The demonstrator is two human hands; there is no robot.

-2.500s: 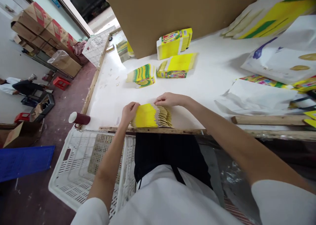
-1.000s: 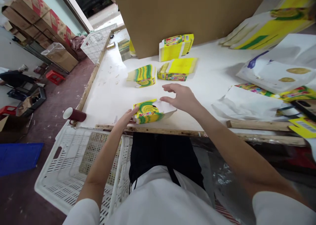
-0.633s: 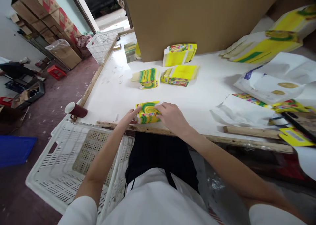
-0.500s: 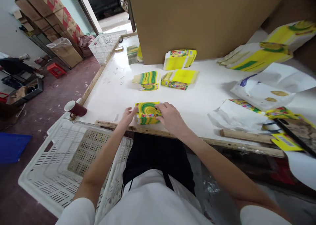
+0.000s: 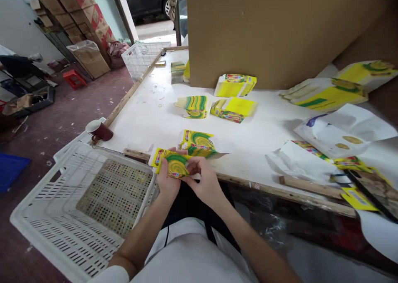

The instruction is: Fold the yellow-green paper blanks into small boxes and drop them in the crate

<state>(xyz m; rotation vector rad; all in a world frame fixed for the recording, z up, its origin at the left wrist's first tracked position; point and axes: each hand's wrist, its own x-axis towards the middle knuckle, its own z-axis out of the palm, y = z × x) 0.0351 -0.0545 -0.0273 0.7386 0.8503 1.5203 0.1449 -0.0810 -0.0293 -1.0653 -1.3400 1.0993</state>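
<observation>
A small yellow and green printed carton [image 5: 175,164] is held over the table's front edge, close to my body. My left hand [image 5: 168,182] grips its left part, thumb on the printed face. On the carton's right end, the fingers of my right hand [image 5: 202,179] are closed in a pinch. Just behind them, a stack of matching cartons [image 5: 200,142] lies on the white table [image 5: 248,142]. Farther back are a striped bundle of cartons [image 5: 195,106] and two more yellow bundles, one of them a yellow bundle [image 5: 235,109] lying on its side.
A white plastic crate [image 5: 93,208] stands below the table at my left. A dark red mug [image 5: 100,130] lies tipped at the table's left edge. Crumpled white paper [image 5: 298,163] and a phone [image 5: 373,187] lie at the right. A large cardboard sheet [image 5: 264,34] rises behind.
Both hands have come off the stack and moved toward my body, now holding one carton. The stack stays on the table. The view has shifted slightly.
</observation>
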